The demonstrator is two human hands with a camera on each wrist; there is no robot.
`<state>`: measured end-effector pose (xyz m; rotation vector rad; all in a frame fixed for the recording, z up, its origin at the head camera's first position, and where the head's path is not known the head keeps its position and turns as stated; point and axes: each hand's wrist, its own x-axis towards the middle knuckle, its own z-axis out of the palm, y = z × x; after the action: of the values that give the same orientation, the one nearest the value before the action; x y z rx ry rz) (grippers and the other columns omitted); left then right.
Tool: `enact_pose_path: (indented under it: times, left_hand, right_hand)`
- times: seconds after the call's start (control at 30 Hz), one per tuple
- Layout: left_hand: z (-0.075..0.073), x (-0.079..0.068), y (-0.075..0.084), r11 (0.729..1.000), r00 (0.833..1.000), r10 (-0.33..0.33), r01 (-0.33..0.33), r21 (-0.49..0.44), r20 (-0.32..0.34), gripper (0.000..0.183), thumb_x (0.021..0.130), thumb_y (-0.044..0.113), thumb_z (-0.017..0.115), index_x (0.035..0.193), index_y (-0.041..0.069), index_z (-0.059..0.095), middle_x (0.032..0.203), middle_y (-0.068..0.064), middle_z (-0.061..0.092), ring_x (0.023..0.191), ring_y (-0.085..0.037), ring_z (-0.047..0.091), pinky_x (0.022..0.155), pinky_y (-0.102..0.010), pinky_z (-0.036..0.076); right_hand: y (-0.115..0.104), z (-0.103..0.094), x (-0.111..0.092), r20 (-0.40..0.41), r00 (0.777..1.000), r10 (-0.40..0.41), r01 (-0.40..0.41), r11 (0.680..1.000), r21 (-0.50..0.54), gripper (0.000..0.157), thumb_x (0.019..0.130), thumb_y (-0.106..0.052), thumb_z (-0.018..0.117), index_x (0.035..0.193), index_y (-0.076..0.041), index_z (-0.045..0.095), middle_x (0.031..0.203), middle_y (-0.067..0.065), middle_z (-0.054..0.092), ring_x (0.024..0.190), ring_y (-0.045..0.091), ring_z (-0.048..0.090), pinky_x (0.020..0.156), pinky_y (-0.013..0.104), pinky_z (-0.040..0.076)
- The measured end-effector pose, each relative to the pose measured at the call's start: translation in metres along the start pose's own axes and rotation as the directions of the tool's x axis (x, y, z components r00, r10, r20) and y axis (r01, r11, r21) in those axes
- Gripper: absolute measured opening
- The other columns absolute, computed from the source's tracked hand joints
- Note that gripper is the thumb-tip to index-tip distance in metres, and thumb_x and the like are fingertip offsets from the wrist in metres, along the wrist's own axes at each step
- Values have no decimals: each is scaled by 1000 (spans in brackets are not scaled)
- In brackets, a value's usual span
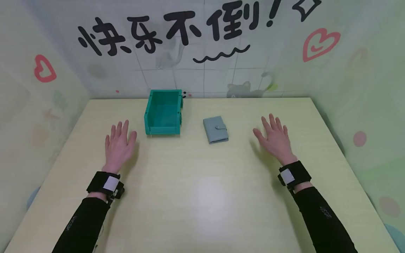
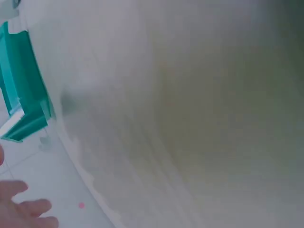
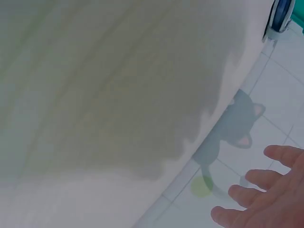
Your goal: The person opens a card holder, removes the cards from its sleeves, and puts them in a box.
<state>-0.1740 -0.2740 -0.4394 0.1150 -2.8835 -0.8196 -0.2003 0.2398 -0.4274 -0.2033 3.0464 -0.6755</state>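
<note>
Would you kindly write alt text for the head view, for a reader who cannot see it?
A person's left hand and right hand, both empty with fingers extended, reach over a pale table, flanking a teal bin and a closed gray-blue wallet. Black characters mark the wall behind.

So you've got a teal open-topped bin (image 1: 162, 129) sitting upright, one short side facing you, just right of your left hand (image 1: 119, 146). Then there's this grey-blue wallet or little notebook (can't tell which) (image 1: 216, 130), lying flat and closed, kinda askew, with a snap strap at its right edge. It's between the bin and your right hand (image 1: 275, 138), touching neither.
</note>
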Motion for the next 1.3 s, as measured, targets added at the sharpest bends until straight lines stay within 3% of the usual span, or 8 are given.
enact_pose_path:
  times: [0.07, 0.17, 0.33, 0.47, 0.6, 0.77, 0.93, 1.3]
  left_hand:
    - [4, -2, 8, 995, 992, 6, -18, -94, -124, 60, 107, 39, 34, 156, 5, 31, 160, -28, 29, 151, -48, 20, 119, -67, 17]
    - [11, -8, 24, 967, 960, 20, -90, -240, -280, 47, 106, 27, 42, 145, 1, 46, 143, -26, 47, 135, -42, 39, 110, -58, 33]
    - [24, -18, 59, 892, 931, 119, -252, -375, -344, 31, 103, 11, 50, 129, -4, 56, 118, -25, 56, 111, -37, 46, 95, -41, 33]
    - [35, -23, 87, 843, 937, 212, -320, -433, -279, 29, 102, 7, 52, 128, -3, 57, 118, -26, 58, 112, -36, 50, 98, -42, 36]
    - [47, -27, 106, 822, 950, 263, -311, -476, -168, 31, 102, 7, 53, 132, -2, 56, 127, -25, 57, 120, -34, 52, 105, -52, 40]
    - [63, -29, 120, 834, 965, 259, -244, -495, -39, 34, 104, 11, 52, 136, 0, 53, 136, -20, 56, 129, -34, 50, 112, -55, 40]
    - [74, -27, 128, 859, 963, 256, -187, -477, 82, 38, 104, 17, 51, 140, 3, 50, 146, -16, 51, 140, -34, 44, 117, -55, 35]
    - [89, -12, 144, 911, 915, 253, -116, -396, 314, 57, 104, 24, 53, 155, 8, 33, 164, -15, 32, 154, -32, 28, 124, -52, 25]
  right_hand:
    - [-8, 4, 4, -9, 1000, -9, 10, 998, 55, 76, 104, -55, 37, 159, -4, 24, 168, 24, 10, 155, 47, 7, 122, 67, 5]
    - [-22, 13, 10, -25, 999, -19, 23, 990, 138, 72, 104, -51, 43, 156, -3, 30, 162, 28, 28, 150, 47, 26, 120, 64, 21]
    - [-51, 30, 23, -41, 999, -31, 40, 968, 249, 63, 101, -43, 54, 146, -1, 44, 129, 27, 56, 116, 42, 57, 93, 55, 48]
    - [-73, 42, 34, -45, 997, -57, 67, 960, 273, 57, 99, -38, 59, 139, 1, 50, 111, 23, 59, 96, 35, 58, 79, 42, 47]
    - [-90, 53, 43, -45, 997, -68, 78, 958, 275, 49, 98, -35, 62, 129, 2, 53, 102, 19, 56, 84, 30, 52, 70, 35, 40]
    - [-104, 62, 55, -17, 998, -68, 70, 969, 235, 44, 97, -38, 63, 118, -2, 51, 102, 14, 55, 83, 28, 52, 70, 35, 41]
    - [-109, 67, 65, 52, 997, -53, 44, 985, 167, 41, 97, -41, 64, 108, -3, 52, 94, 10, 54, 83, 26, 53, 70, 33, 41]
    - [-106, 63, 72, 105, 992, -65, 55, 994, 97, 23, 101, -26, 58, 98, -4, 54, 84, 9, 57, 75, 23, 54, 64, 29, 39]
